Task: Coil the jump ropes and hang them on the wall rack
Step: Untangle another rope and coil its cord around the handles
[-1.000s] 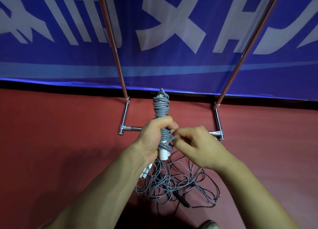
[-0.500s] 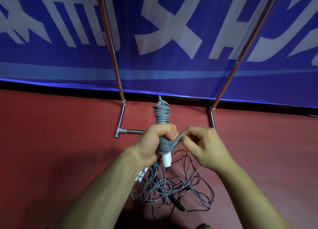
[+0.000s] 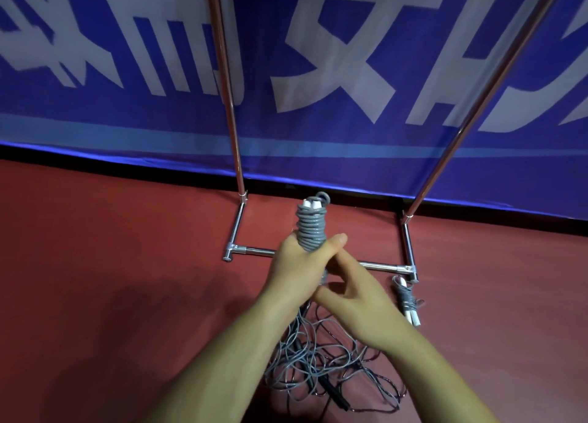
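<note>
**Q:** Item one, and who has it?

**A:** Coiled jump rope [image 3: 311, 228], grey cord wound tight round white handles, held upright. My left hand [image 3: 297, 268] is clenched round its lower half, I judge to keep the turns from slackening. My right hand [image 3: 356, 298] presses in beside it; whether its fingers pinch the cord end I cannot tell.

**Q:** Other stock?

**A:** Loose tangle of ropes [image 3: 331, 368], thin glossy grey cord with black handles, heaped on the red floor [image 3: 111, 263] beneath my wrists. Second wound bundle [image 3: 407, 301] lying by the chrome rack [image 3: 407, 268] foot. Nothing hung yet, as far as I can see.
</note>
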### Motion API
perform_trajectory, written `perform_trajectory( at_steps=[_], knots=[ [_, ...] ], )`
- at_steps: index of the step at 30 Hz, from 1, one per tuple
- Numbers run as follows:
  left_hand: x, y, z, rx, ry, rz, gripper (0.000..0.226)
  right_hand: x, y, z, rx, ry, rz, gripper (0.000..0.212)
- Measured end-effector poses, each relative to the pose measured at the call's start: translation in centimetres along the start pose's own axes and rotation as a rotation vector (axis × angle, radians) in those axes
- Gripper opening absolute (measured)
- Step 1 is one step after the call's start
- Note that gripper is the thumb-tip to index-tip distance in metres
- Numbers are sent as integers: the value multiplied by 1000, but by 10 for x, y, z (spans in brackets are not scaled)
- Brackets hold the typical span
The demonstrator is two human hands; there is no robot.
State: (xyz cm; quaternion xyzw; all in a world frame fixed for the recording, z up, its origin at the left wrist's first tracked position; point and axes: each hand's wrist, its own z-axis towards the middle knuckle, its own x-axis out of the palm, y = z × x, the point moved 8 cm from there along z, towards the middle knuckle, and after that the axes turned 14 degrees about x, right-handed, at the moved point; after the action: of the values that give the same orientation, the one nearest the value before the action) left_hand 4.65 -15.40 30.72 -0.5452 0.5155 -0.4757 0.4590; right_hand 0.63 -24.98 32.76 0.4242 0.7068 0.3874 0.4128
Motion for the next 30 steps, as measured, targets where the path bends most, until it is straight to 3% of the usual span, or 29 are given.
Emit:
perform_trajectory(
  at_steps=[5, 9, 14, 17, 22, 30],
  knots=[
    [13, 2, -2, -50, 83, -61, 51, -27, 2, 5, -40, -234, 27, 34],
    [9, -30, 5, 106, 181, -40, 13, -45, 13, 1, -24, -237, 165, 39],
    [-4, -89, 10, 250, 175, -20, 19, -52, 56, -6, -86, -248, 180, 47],
    [-10, -151, 22, 344, 132, -13, 25, -67, 106, -12, -162, -263, 132, 45],
    [-24, -277, 51, 539, 3, 90, 11, -91, 204, -27, -246, -316, -90, 50],
    [-6, -430, 78, 764, 27, 296, 6, -142, 343, -16, -295, -381, -414, 84]
  ],
)
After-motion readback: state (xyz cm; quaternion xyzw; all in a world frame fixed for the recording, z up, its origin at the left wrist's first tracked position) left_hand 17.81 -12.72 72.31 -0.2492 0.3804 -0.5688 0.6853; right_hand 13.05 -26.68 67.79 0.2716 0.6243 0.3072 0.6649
